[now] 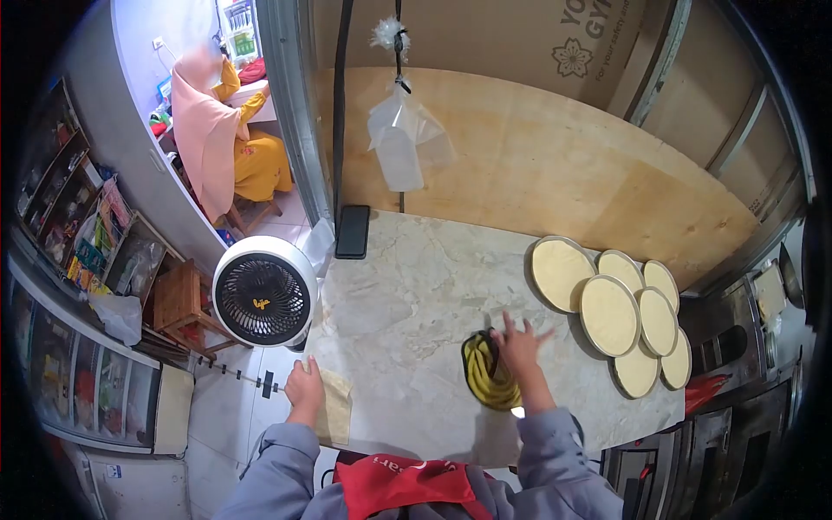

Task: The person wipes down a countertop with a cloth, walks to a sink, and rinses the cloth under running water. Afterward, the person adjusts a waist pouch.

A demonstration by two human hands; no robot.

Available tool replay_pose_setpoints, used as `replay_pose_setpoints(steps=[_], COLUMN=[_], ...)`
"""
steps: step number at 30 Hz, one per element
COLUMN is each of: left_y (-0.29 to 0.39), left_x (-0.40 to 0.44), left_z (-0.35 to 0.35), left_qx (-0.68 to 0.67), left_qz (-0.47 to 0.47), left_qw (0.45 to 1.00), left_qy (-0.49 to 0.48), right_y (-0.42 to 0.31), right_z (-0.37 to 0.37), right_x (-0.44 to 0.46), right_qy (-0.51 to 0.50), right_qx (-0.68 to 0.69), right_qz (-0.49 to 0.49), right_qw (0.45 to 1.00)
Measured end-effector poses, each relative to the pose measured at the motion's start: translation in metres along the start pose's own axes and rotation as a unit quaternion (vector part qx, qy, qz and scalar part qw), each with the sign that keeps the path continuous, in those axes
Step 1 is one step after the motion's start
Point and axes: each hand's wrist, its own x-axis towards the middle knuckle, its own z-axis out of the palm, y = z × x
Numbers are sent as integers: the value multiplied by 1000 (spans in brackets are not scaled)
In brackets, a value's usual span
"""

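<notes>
Marbled stone covered the countertop (407, 277) before a wooden board (520, 147), with round pans (609, 315) of pale yellow grouped toward the right. The yellow-and-black bundle (490, 373) lay between the hands, much closer to the right hand (520, 351), which was open, fingers spread, at its edge; contact was unclear. The left hand (303, 390) was curled closed beside a beige cloth (334, 407), its grip unclear.
</notes>
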Motion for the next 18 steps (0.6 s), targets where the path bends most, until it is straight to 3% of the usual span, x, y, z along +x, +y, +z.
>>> replay_pose_setpoints(steps=[4,6,8,12,16,18], left_y=[0,1,1,1,-1,0], left_x=[0,0,0,0,1,0], left_z=[1,1,-1,-1,1,-1], left_qx=[-4,-4,-3,1,-3,-7], left_qz=[-2,-4,-5,-6,3,4], left_qw=[1000,1000,1000,1000,1000,1000], left_qy=[4,2,1,-10,-4,-4], right_y=[-72,-122,-151,-153,-89,-39], right_z=[37,29,53,75,51,63], right_x=[42,31,11,-60,-108,-106], right_qy=[134,103,114,93,-11,107], right_qx=[-23,6,10,16,46,28], right_qz=[-94,-150,-266,-378,-321,-277], right_qw=[986,983,957,921,946,954])
